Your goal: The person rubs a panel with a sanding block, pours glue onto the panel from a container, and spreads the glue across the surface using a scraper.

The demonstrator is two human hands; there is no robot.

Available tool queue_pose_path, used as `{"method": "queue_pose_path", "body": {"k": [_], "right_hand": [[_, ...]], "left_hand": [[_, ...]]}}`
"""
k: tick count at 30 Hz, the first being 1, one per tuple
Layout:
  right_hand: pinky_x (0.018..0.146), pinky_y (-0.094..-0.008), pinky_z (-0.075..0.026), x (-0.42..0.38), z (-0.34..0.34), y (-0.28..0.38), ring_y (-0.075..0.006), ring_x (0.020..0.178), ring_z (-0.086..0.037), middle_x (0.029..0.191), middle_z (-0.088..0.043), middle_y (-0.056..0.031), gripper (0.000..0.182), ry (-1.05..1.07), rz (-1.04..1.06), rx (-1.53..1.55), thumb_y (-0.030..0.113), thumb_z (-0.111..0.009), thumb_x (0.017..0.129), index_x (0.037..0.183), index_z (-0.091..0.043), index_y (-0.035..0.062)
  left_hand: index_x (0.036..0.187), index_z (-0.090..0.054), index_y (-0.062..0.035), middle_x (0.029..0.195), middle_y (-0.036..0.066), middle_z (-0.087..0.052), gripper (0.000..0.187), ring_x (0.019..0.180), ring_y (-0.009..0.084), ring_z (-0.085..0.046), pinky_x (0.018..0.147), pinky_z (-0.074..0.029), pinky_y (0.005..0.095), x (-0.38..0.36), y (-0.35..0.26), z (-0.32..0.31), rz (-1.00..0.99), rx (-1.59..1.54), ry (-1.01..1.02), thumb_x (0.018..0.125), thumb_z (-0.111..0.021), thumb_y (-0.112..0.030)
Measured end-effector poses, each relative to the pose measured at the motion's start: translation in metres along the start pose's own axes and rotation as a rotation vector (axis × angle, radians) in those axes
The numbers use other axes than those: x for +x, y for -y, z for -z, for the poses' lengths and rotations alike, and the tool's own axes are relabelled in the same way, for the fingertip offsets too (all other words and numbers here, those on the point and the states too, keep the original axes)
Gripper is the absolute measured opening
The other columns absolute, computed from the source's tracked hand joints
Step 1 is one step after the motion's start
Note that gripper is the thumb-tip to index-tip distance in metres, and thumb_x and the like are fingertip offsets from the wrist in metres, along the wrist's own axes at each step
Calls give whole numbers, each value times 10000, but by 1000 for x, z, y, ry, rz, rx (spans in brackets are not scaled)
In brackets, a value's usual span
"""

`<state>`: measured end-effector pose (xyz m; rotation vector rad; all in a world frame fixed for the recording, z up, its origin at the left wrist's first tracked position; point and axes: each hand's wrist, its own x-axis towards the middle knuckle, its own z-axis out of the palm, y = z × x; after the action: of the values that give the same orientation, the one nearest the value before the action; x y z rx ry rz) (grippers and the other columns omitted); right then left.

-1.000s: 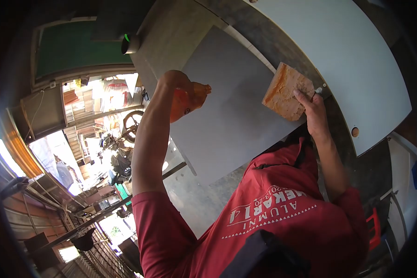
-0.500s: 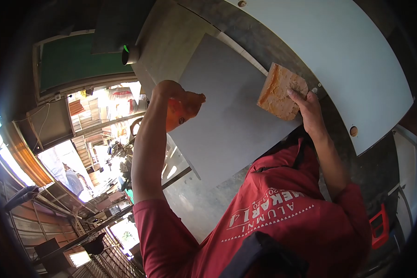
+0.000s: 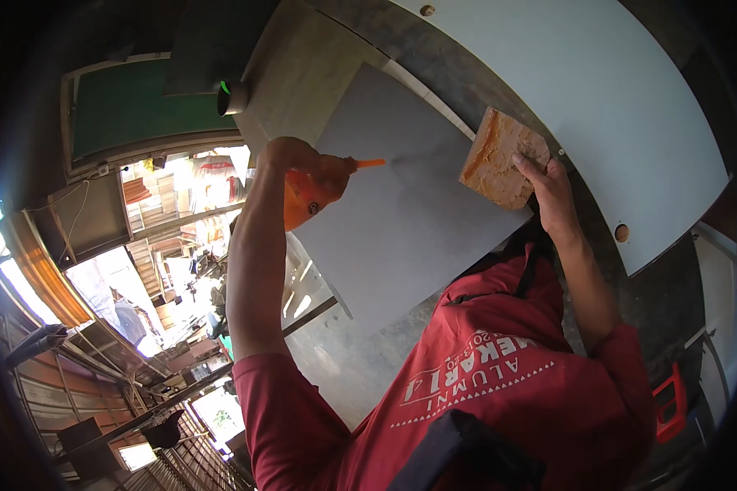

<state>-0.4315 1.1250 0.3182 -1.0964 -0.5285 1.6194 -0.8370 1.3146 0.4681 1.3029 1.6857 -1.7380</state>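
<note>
My left hand [image 3: 326, 172] is wrapped around an orange container [image 3: 301, 204] with a small dark logo, tipped over the left part of a grey sheet [image 3: 418, 221]. A short orange strand [image 3: 372, 163] extends from the container's mouth over the sheet and looks like poured glue. Closed on its edge, my right hand [image 3: 553, 190] grips a flat, roughly square spreader [image 3: 504, 159], thumb on the upper face. Brownish glue-like residue coats that face, thickest along the far left edge. The spreader is held over the sheet's right corner.
A large pale panel [image 3: 581, 82] with round holes lies at the right. A dark cup with a green mark [image 3: 232, 98] stands at the upper left. A red plastic object [image 3: 670, 405] is at the lower right. Cluttered shelving and materials [image 3: 196, 262] fill the left side.
An orange strand now shows at the container's mouth, where none showed before. My left hand has shifted slightly left. My right hand and the spreader have moved slightly right.
</note>
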Motion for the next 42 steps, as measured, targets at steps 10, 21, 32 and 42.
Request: {"method": "queue_pose_path", "body": {"k": [10, 21, 32, 42], "right_hand": [[897, -288, -526, -1, -2, -1, -96, 977, -667, 1096, -727, -50, 334, 52, 54, 19, 184, -745, 945, 1209, -680, -10], [866, -297, -537, -1, -64, 3, -113, 990, -667, 1081, -737, -59, 232, 210, 253, -408, 192, -700, 995, 1125, -734, 3], [972, -414, -521, -16, -223, -34, -295, 1113, -662, 1190, -734, -35, 514, 576, 1071, -709, -125, -616, 771, 1195, -748, 132], [900, -404, -550, -51, -216, -83, -314, 1050, -699, 1148, -733, -122, 352, 418, 905, -1010, -69, -582, 904, 1197, -726, 63]], "left_hand": [[1342, -656, -148, 1195, 114, -735, 785, 1099, 283, -700, 959, -541, 392, -13, 49, -61, -38, -138, 0, 647, -940, -376], [1349, -642, -145, 1196, 107, -736, 788, 1100, 281, -704, 962, -546, 389, -54, 57, -152, -284, -477, -290, 648, -946, -338], [1395, -584, -127, 1222, 80, -718, 716, 1149, 215, -687, 1009, -536, 364, -73, 66, -220, -731, -1024, -848, 749, -893, -130], [1412, -500, -10, 1302, 116, -639, 726, 1217, 216, -630, 1047, -513, 337, 53, 135, -243, -763, -1836, -1231, 783, -858, -71]]}}
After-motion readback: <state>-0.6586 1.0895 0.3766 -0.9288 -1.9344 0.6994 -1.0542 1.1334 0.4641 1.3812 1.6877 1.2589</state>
